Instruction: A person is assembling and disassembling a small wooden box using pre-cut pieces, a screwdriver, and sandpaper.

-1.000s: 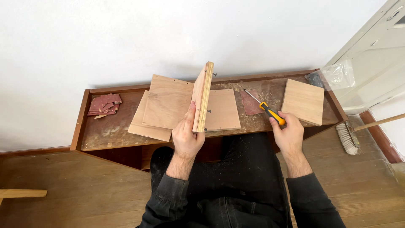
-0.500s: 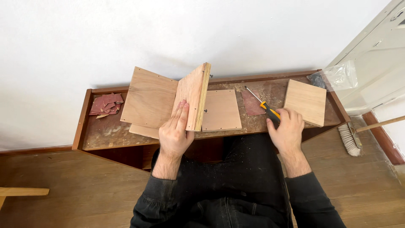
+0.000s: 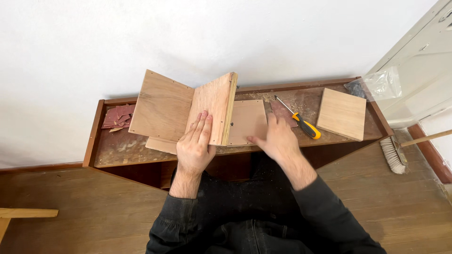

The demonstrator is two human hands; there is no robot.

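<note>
While the left hand [image 3: 195, 148] lies flat against the raised plywood panel [image 3: 213, 109], its grip is loose: fingers straight and pressed on the face, thumb tucked toward the lower edge, steadying more than clenching. That panel stands tilted on its lower edge and meets a second panel [image 3: 161, 106] leaning away to the left, the two forming an open V over the tabletop [image 3: 113, 148].

The right hand [image 3: 278, 138] rests palm down with its fingertips on a flat square board [image 3: 247, 121] lying just right of the raised panel's edge; its grip holds nothing, fingers spread and lightly curled.

To my eye the sound way to handle this is to keep the left palm low on the panel so it cannot tip, and to press the flat board with the right fingertips so its edge stays snug against the upright one.

Beyond the right hand, a screwdriver with a yellow and black handle [image 3: 303, 124] lies free beside a small reddish sandpaper piece [image 3: 281, 112]. Farther right sits another square board [image 3: 342, 114]; at the far left, a pile of reddish sandpaper scraps [image 3: 117, 116].
</note>
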